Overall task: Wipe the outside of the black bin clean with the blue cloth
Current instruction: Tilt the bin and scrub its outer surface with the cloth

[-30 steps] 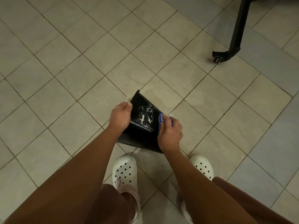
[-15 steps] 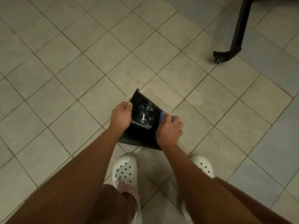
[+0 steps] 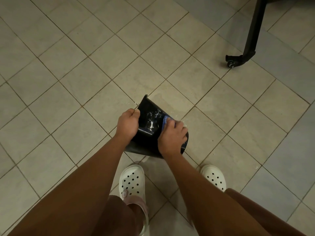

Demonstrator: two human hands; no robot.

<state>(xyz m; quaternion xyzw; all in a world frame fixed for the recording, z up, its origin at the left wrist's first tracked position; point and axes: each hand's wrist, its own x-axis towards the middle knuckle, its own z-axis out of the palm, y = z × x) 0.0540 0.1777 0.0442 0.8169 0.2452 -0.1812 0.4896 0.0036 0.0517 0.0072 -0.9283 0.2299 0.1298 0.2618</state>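
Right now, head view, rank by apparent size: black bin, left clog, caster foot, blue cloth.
1. black bin
2. left clog (nearer camera)
3. caster foot
4. blue cloth, mostly under the right hand

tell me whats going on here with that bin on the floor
A person in white clogs stands on a tiled floor cleaning a tipped black bin. The left hand grips the bin's edge to steady it, while the right hand holds a blue cloth against its outer side. White smears show on the surface between the hands, so the wiping is not finished.
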